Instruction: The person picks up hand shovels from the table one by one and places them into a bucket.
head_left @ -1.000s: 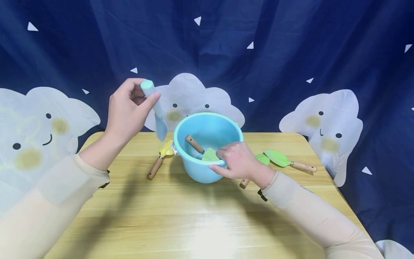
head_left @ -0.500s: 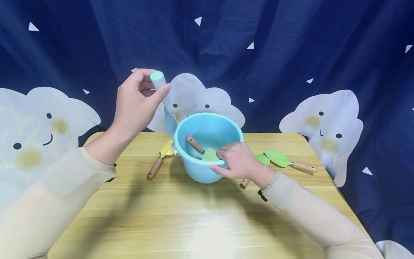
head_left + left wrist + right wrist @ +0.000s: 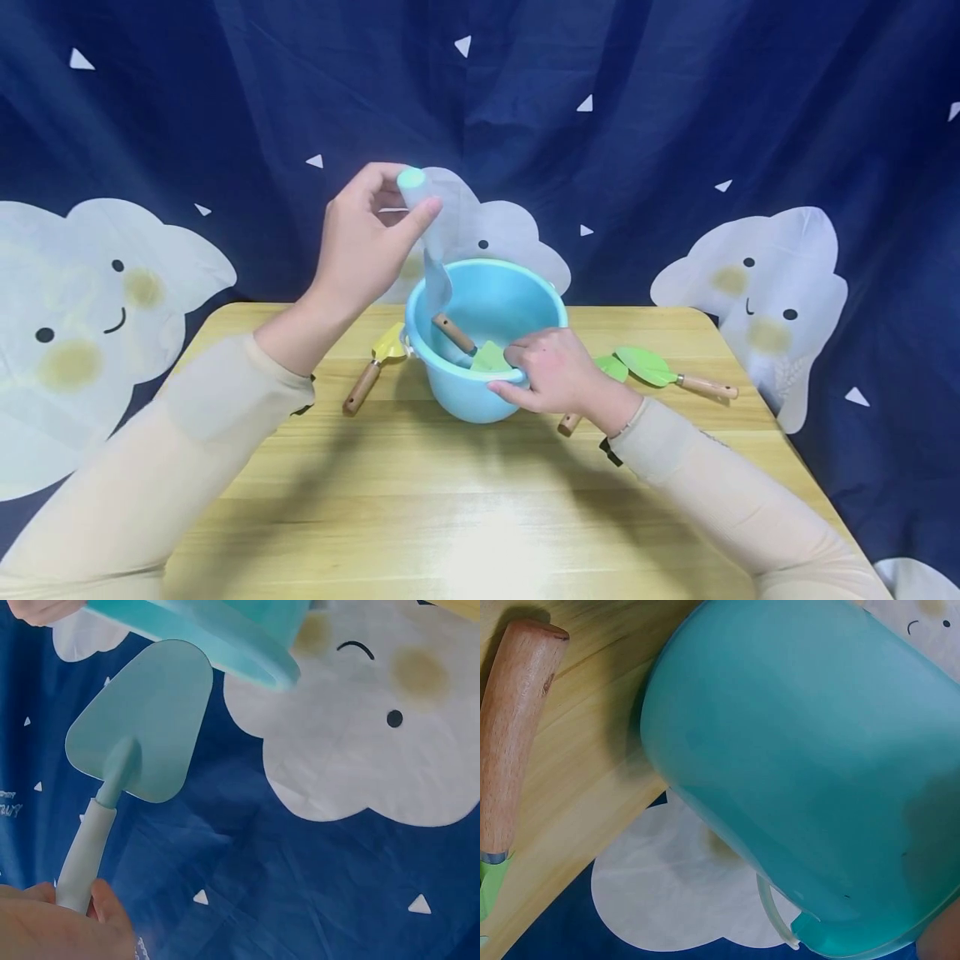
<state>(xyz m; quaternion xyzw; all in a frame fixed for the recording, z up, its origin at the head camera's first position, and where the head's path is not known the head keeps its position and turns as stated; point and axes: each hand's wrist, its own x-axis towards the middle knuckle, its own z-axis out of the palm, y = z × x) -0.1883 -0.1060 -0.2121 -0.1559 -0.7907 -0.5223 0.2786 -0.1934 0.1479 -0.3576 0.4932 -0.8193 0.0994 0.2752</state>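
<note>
At 10 o'clock of the bucket (image 3: 472,404) in the head view, the left hand (image 3: 363,242) pinches the blue shovel (image 3: 438,283) near its handle end, thumb opposing fingers, so the blade hangs downward at the rim; contact there cannot be told. The right hand (image 3: 555,371) grips the rim at 4 o'clock, fingers curled inside, thumb outside, presumably for steadiness. A green trowel (image 3: 454,333) lies within, while a yellow trowel (image 3: 365,386) rests outside at 9 o'clock.
</note>
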